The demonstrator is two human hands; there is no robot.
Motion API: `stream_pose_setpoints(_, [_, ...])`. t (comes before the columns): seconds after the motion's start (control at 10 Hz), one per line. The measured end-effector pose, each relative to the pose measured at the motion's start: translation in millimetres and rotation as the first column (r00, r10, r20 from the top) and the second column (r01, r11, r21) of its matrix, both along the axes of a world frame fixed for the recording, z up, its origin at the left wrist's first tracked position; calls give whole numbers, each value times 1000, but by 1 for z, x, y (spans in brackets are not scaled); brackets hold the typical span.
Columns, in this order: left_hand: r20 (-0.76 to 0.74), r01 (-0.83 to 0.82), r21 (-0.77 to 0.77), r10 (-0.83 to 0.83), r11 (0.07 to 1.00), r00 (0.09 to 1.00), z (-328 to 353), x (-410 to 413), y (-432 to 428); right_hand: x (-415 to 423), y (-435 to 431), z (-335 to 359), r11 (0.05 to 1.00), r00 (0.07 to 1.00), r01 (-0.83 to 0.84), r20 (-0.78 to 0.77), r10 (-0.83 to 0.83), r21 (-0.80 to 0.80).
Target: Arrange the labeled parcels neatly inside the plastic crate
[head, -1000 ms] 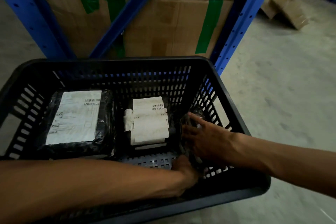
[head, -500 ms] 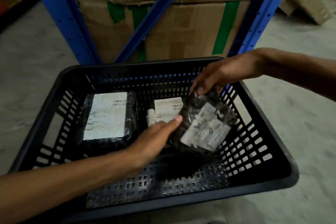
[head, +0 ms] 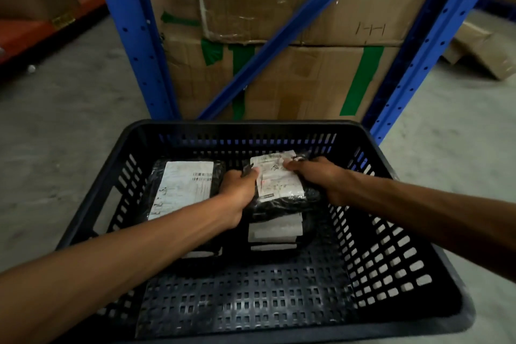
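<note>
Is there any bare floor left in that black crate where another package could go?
Yes. The near strip of the crate floor, between the near rim and the parcels, is bare, and so is the right side along the slotted wall. The far left is crowded: a large parcel, and beside it a stack topped by the small parcel both hands grip.

Both bare arms reach forward, left hand (head: 239,187) and right hand (head: 317,176) close together, fingers curled, thumbs on top, gripping.
</note>
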State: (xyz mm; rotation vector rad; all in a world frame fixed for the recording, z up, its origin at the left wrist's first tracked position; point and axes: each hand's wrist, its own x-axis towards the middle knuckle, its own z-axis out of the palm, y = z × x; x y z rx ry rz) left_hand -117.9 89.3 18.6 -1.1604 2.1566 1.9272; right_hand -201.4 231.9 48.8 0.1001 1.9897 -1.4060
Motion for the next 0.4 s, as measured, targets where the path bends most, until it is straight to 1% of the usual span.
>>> stream_pose_setpoints(0.1, [-47, 8, -62, -11, 998, 999, -10, -1, 2, 0, 3, -13, 1000, 1000, -10, 7, 11, -25])
stream_pose_setpoints(0.2, [-33, 87, -173, -94, 981, 995, -25, 1, 0, 1, 6, -33, 1000, 998, -24, -55, 24, -5])
stream_pose_setpoints(0.3, [81, 225, -211, -212, 951, 974, -36, 1, -3, 2, 7, -50, 885, 938, -172, -201, 281, 432])
stream_pose_setpoints(0.4, [116, 258, -210, -238, 943, 964, -28, -2, -9, 6, 5, -50, 802, 908, -88, -283, 308, 591])
